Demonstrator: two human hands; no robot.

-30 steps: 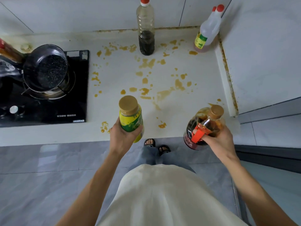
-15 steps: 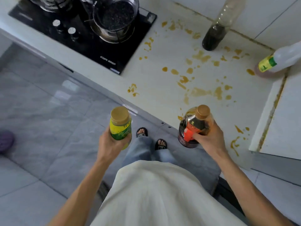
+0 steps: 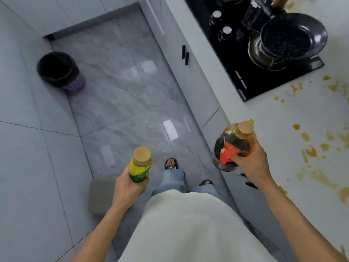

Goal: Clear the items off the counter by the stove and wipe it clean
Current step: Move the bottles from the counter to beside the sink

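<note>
Two bottles are held clear of the counter [image 3: 279, 114], both carried out over the floor side of its front edge. The left hand [image 3: 128, 183] is wrapped closed around the lower body of a small yellow-green bottle [image 3: 140, 167], tan cap up, well out from the counter edge, above the grey floor tiles. The right hand [image 3: 249, 160] is closed on a larger round clear bottle [image 3: 233, 146] of dark liquid, fingers at its orange handle, just off the counter edge. Both bottles are kept upright or nearly so.

Handling, as judged: the small bottle looks light and rigid enough for a one-hand body grip, as taken. The large one is partly filled, so it is likely heavier with sloshing weight; the handle plus shoulder is the sensible hold. Its surface may be greasy given the brown splatter [image 3: 309, 150] spread over the counter near it, so a slip is possible. Material, glass or plastic, cannot be told.

The stove [image 3: 245, 59] with a dark pan [image 3: 289, 37] sits at the counter's far end. A bin [image 3: 58, 69] stands on the floor, well away from the counter. Wiping is not yet begun.
</note>
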